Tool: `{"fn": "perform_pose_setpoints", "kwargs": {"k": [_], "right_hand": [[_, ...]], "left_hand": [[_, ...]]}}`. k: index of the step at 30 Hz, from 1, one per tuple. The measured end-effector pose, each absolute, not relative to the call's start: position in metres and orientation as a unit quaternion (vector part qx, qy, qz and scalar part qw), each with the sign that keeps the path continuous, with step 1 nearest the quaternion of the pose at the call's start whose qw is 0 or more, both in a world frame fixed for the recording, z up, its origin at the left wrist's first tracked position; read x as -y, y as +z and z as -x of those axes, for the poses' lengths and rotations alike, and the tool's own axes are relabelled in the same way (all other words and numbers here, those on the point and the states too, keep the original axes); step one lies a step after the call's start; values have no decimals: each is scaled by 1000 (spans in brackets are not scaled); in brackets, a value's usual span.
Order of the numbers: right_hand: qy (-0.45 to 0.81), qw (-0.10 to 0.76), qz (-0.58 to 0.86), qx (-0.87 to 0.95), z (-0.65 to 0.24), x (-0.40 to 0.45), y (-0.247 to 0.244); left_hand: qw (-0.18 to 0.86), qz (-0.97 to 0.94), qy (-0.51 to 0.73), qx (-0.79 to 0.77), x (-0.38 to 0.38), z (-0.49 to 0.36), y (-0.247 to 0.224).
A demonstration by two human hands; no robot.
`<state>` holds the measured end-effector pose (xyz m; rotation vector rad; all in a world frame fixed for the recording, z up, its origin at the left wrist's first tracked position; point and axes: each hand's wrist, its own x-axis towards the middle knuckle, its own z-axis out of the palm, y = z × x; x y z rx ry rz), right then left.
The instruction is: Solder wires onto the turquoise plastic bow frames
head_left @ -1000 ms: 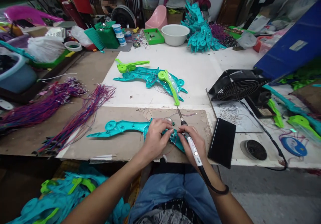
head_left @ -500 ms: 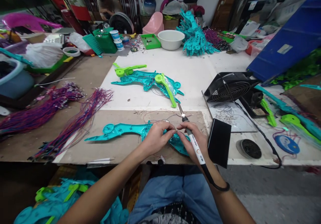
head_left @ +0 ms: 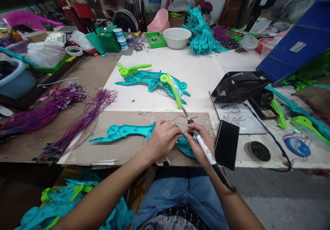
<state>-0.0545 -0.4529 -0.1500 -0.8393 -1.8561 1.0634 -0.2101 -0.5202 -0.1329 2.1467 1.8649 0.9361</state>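
My right hand [head_left: 200, 142] holds a soldering iron [head_left: 205, 149] with a white handle, its metal tip pointing up and away from me. The thumb and forefinger of that hand are pinched together close to my left fingertips. My left hand [head_left: 165, 139] is closed, its fingers bent over a thin wire that is mostly hidden. Beneath both hands lies a teal plastic body part [head_left: 129, 131], partly covered by them. Thin dark and red wires [head_left: 157, 113] loop out beyond my hands on the brown board [head_left: 103, 152].
Farther back lies a teal part with bright green legs [head_left: 152, 80]. Bundles of red and purple wires [head_left: 85, 115] are at left. To the right are a black phone-like slab [head_left: 227, 144], a fan [head_left: 238, 89] and a round tin [head_left: 257, 151]. Another person [head_left: 113, 3] sits at the back.
My left hand has rolled over so its back faces up more, and its fingers have closed further. The soldering iron has shifted slightly with my right hand. The view has moved a little.
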Motion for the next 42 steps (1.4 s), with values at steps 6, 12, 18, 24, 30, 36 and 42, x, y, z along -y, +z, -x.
{"fn": "perform_pose_setpoints", "kwargs": {"k": [6,12,18,24,30,36,42], "right_hand": [[443,411,333,724,58,454,-155],[441,415,344,718,56,452,-166],[325,365,298,820,43,450,-178],[283,341,245,862,44,451,-181],[301,306,211,878,48,448,-181],[309,297,209,879,51,447,-184],[292,338,222,867,51,451,-177]], "left_hand": [[61,-716,299,-627,521,212,-129],[99,-684,320,-648,526,215,-137],[112,-694,257,-663,533,217,-144],[95,-695,258,-665,534,214,-154],[124,-678,312,-654,535,216,-164],[141,-656,345,-656,537,218,-169],[149,-614,376,-678,536,214,-162]]}}
